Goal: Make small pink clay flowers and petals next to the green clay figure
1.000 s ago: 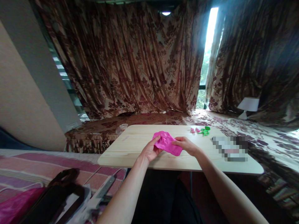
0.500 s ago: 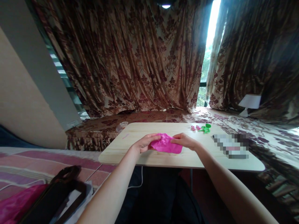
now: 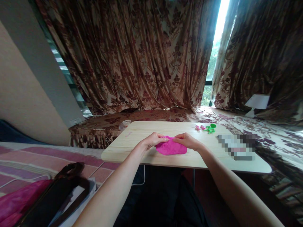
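A soft, bright pink sheet (image 3: 171, 148) with a creased upper part and a smooth, rounded lower edge hangs just above the table near its front edge. My left hand (image 3: 153, 140) pinches its upper left part, thumb on top. From the other side, my right hand (image 3: 188, 141) grips the upper right part, with the fingertips of both hands close together. Whether the sheet is clay or cloth I cannot tell. Its far edge is partly hidden by my fingers.
Small pink pieces (image 3: 200, 127) and green pieces (image 3: 210, 128) lie at the back right of the wooden table (image 3: 132, 132). A blurred flat object (image 3: 236, 147) rests at the right. Beyond the back left corner is a clear plastic container (image 3: 124, 125). A black bag (image 3: 54, 195) lies at left.
My hands have drawn closer together along the sheet's upper edge. The raised, crumpled middle is now pinched between them, and more smooth surface shows below. The view has shifted slightly.
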`<action>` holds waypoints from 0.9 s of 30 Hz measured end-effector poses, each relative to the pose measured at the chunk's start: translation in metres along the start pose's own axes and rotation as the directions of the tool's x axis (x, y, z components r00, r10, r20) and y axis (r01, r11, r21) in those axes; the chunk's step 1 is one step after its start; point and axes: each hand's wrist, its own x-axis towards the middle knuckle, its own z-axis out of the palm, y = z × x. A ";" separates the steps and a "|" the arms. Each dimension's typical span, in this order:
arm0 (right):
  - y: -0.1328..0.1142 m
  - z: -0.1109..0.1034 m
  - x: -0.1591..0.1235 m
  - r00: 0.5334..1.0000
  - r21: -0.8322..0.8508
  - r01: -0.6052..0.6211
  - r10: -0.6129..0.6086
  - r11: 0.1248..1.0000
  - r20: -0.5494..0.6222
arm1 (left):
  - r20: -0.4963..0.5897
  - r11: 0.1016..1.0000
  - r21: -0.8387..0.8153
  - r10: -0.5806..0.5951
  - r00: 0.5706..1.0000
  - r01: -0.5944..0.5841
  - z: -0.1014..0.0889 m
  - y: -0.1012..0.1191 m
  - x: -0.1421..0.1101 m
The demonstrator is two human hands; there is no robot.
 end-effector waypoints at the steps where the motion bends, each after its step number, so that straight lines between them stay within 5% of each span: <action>1: 0.000 0.000 0.000 1.000 0.014 0.004 -0.004 1.000 -0.009 | 0.001 1.000 -0.026 0.006 1.000 -0.006 0.000 0.001 0.001; 7: 0.003 0.013 0.001 0.971 0.146 0.090 -0.054 0.985 -0.234 | -0.093 0.940 -0.312 0.119 0.989 -0.142 0.004 0.003 -0.007; 13: 0.004 0.042 -0.001 0.941 0.215 0.153 -0.076 0.965 -0.331 | -0.302 0.799 -0.519 0.162 0.939 -0.304 0.043 -0.031 -0.006; 27: -0.001 0.029 -0.003 0.920 0.142 0.127 -0.063 0.982 -0.386 | -0.363 0.874 -0.391 0.141 0.921 -0.288 0.055 -0.032 -0.008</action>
